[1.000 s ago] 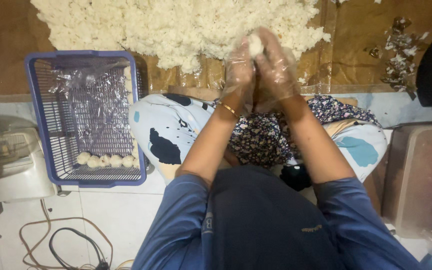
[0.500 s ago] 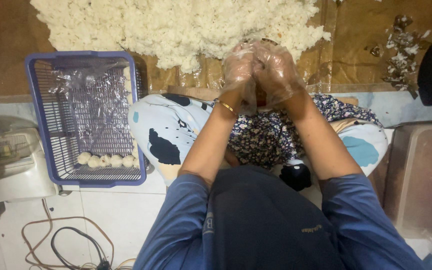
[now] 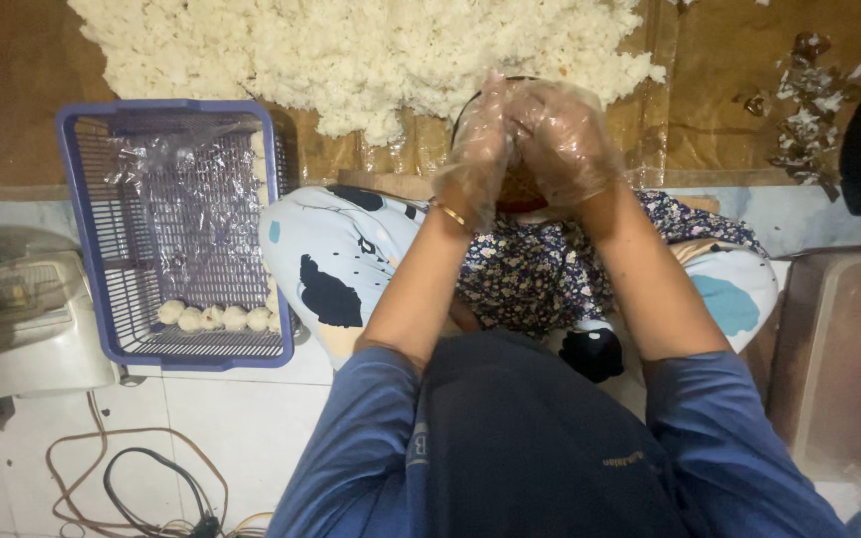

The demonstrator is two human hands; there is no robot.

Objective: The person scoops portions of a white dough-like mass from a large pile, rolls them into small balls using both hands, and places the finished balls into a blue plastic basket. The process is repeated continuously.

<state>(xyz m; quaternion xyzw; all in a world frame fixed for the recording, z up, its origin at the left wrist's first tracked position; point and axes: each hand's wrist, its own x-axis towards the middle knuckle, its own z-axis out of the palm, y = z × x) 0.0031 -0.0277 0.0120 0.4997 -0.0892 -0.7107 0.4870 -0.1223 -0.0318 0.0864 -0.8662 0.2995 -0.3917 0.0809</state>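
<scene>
Both hands wear clear plastic gloves. My left hand [image 3: 478, 139] and my right hand [image 3: 562, 139] are cupped tightly together, closed around a lump of rice that is almost fully hidden between the palms. They hover over a dark bowl [image 3: 522, 194] of brownish filling that rests by my lap. Just beyond lies a big heap of cooked white rice [image 3: 351, 50] on brown paper [image 3: 739, 90]. A gold bangle circles the left wrist.
A blue plastic basket [image 3: 176, 107] lined with clear film stands at the left, with several rice balls [image 3: 216, 319] along its near side. A grey appliance [image 3: 22, 329] and cables [image 3: 151, 478] lie at the lower left. A brown tub [image 3: 839, 359] sits at the right.
The joined hands have dropped from the edge of the rice heap towards my body and now sit over the bowl. The white lump seen between the fingers is now covered.
</scene>
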